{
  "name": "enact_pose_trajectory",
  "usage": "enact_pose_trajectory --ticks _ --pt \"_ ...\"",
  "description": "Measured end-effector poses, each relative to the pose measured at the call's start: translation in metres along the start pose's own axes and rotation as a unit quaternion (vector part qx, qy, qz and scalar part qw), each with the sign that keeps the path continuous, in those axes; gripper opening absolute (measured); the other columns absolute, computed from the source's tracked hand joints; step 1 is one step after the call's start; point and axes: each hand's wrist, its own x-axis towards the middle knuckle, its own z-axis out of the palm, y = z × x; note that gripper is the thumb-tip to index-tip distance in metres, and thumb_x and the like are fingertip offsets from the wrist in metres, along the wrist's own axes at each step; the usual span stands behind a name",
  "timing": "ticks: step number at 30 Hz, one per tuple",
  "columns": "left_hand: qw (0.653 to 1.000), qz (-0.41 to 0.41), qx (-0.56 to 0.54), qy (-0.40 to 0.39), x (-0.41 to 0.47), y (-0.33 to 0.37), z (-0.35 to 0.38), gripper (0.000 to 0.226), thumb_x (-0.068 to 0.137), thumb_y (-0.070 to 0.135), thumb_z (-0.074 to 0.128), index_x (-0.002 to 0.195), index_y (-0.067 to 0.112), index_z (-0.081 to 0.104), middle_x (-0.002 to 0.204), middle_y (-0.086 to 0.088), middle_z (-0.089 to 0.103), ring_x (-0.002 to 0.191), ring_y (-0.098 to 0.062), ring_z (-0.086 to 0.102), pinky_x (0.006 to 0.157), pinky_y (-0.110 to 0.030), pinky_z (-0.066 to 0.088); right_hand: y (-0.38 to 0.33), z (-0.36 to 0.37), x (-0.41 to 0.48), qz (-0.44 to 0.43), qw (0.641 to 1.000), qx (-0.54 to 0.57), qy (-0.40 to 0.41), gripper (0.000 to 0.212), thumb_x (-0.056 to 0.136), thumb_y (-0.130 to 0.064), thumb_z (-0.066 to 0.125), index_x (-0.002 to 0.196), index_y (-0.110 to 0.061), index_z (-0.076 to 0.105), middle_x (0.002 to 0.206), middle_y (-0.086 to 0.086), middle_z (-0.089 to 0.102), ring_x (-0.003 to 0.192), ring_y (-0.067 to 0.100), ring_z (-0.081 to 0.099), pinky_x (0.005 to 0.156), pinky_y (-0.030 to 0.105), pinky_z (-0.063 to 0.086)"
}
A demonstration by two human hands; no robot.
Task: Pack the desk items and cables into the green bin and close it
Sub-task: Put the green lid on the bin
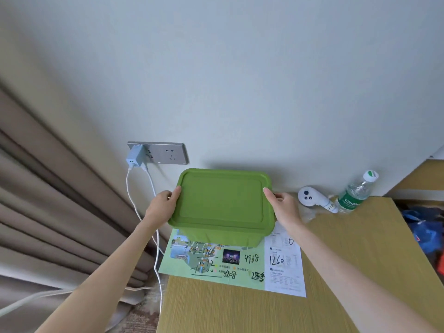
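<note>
The green bin (216,237) stands on the wooden desk (336,272) near the wall, with its green lid (222,200) lying flat on top. My left hand (162,207) grips the lid's left edge, thumb on top. My right hand (284,207) grips the lid's right edge the same way. The bin's contents are hidden under the lid. A white handheld controller (312,197) lies on the desk to the right of the bin. Two white cables (134,207) hang from a blue charger (135,157) plugged into the wall socket.
A printed map sheet with handwritten numbers (240,263) lies under the bin. A water bottle with a green label (355,194) stands at the back right. Beige curtains (48,200) hang on the left. Blue and orange items (425,234) sit beyond the desk's right edge.
</note>
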Motion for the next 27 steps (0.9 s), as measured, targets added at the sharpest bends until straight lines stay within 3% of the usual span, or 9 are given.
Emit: enact_pose_trajectory --ticks 2,4,6,11,15,19,21,23,27 --pt "1.0 0.002 0.006 0.003 0.012 -0.002 0.002 0.053 0.099 0.056 0.034 0.063 0.018 0.042 0.063 0.0 0.05 0.065 -0.023 0.049 0.063 -0.034 0.034 0.002 0.008 0.011 -0.001 1.0 -0.001 -0.001 0.052 0.088 -0.052 0.06 0.101 -0.002 0.069 0.092 0.015 0.073 0.083 0.027 0.067 0.068 0.031 0.047" --pt "1.0 0.003 0.009 0.004 0.02 -0.005 0.004 0.053 0.099 0.056 0.035 0.063 0.018 0.041 0.063 0.0 0.049 0.067 -0.025 0.049 0.064 -0.035 0.035 0.006 0.015 0.016 -0.002 1.0 -0.002 -0.003 0.05 0.089 -0.052 0.06 0.102 -0.005 0.067 0.095 0.013 0.072 0.078 0.02 0.064 0.069 0.03 0.046" --pt "1.0 0.003 0.015 0.004 0.026 -0.008 0.006 0.053 0.099 0.056 0.035 0.063 0.018 0.042 0.064 -0.001 0.049 0.069 -0.027 0.05 0.065 -0.035 0.035 0.011 0.021 0.021 0.0 1.0 -0.002 -0.002 0.05 0.089 -0.051 0.059 0.101 -0.003 0.066 0.097 0.015 0.071 0.084 0.024 0.065 0.074 0.034 0.048" --pt "1.0 -0.003 0.021 0.005 0.032 -0.021 0.012 0.05 0.098 0.059 0.033 0.066 0.021 0.042 0.065 0.002 0.049 0.067 -0.023 0.05 0.061 -0.034 0.034 0.017 0.031 0.025 -0.011 1.0 0.004 -0.014 0.047 0.09 -0.052 0.057 0.098 -0.006 0.063 0.086 0.01 0.068 0.072 0.018 0.057 0.063 0.028 0.042" --pt "1.0 -0.014 0.006 0.012 0.033 -0.022 0.014 0.05 0.097 0.059 0.034 0.07 0.019 0.044 0.066 0.002 0.05 0.068 -0.022 0.05 0.056 -0.034 0.032 0.013 0.034 0.031 -0.02 1.0 0.006 -0.012 0.045 0.091 -0.05 0.055 0.077 -0.008 0.058 0.06 -0.001 0.051 0.059 0.018 0.047 0.056 0.031 0.032" --pt "0.999 -0.03 -0.023 0.024 0.032 -0.021 0.02 0.049 0.097 0.06 0.035 0.066 0.022 0.04 0.065 0.0 0.049 0.063 -0.016 0.047 0.054 -0.032 0.031 0.008 0.032 0.04 -0.032 0.999 -0.001 -0.02 0.058 0.093 -0.048 0.056 0.094 0.009 0.062 0.077 0.023 0.063 0.073 0.037 0.057 0.067 0.037 0.044" --pt "0.999 -0.032 -0.032 0.029 0.033 -0.021 0.023 0.049 0.097 0.06 0.035 0.068 0.021 0.042 0.066 -0.001 0.051 0.063 -0.015 0.048 0.054 -0.032 0.031 0.007 0.031 0.044 -0.032 0.999 0.0 -0.019 0.053 0.091 -0.05 0.057 0.084 0.002 0.062 0.064 0.014 0.056 0.061 0.028 0.053 0.062 0.038 0.042" --pt "0.999 -0.032 -0.033 0.029 0.035 -0.021 0.024 0.049 0.097 0.061 0.034 0.074 0.019 0.047 0.07 0.0 0.053 0.066 -0.015 0.049 0.055 -0.032 0.032 0.007 0.032 0.049 -0.033 0.999 -0.008 -0.017 0.043 0.09 -0.052 0.057 0.075 -0.012 0.055 0.055 -0.005 0.043 0.051 0.014 0.041 0.052 0.03 0.033" --pt "0.999 -0.025 -0.03 0.029 0.041 -0.018 0.024 0.05 0.097 0.06 0.033 0.08 0.017 0.051 0.074 0.0 0.054 0.073 -0.021 0.051 0.056 -0.031 0.032 0.006 0.033 0.056 -0.032 0.999 -0.02 -0.013 0.041 0.093 -0.049 0.056 0.081 -0.01 0.058 0.056 -0.01 0.04 0.053 0.01 0.039 0.054 0.028 0.032"
